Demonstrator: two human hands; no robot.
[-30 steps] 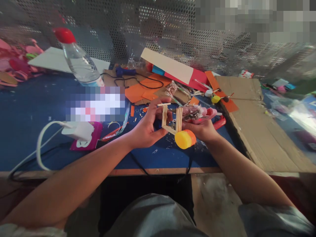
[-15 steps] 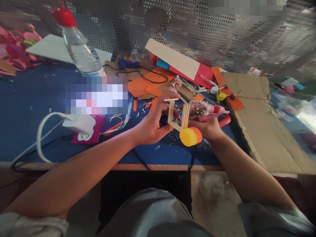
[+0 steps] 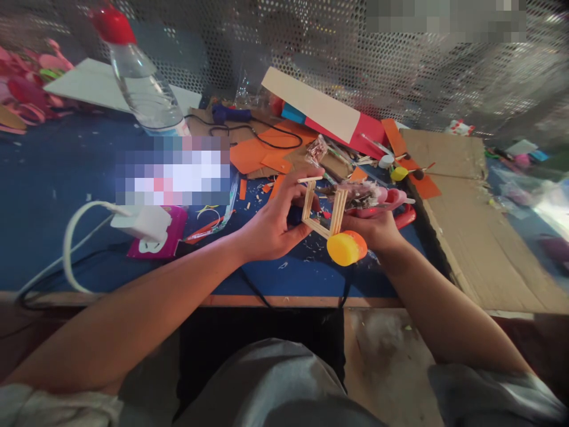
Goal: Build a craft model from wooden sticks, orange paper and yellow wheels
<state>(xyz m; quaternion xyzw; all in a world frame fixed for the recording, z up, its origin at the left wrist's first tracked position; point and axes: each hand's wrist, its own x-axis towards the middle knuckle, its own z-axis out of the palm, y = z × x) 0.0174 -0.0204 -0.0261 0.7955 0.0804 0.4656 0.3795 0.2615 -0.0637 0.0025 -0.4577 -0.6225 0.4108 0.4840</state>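
Note:
A small frame of pale wooden sticks [image 3: 338, 212] is in the fingers of my left hand [image 3: 278, 225], which curl round its left side. A loose-looking stick [image 3: 310, 179] lies at the top, by my left fingertips. My right hand [image 3: 376, 228] is closed at the frame's right side; what its hidden fingers grip cannot be made out. A yellow and orange round piece [image 3: 344, 248] sits at the frame's lower right corner. Behind my right hand are pink-handled scissors [image 3: 391, 199] and a crumpled, greyish clump [image 3: 361, 194].
A water bottle [image 3: 144, 89] with a red cap stands at the left, behind a white plug [image 3: 144, 222] on a magenta socket block. Orange paper [image 3: 253, 148], a blue tool with a cord [image 3: 231, 114] and cardboard [image 3: 471, 225] lie around the blue table.
The right side of the stick frame and the yellow and orange piece have shifted slightly to the right. Both hands have stayed almost in place.

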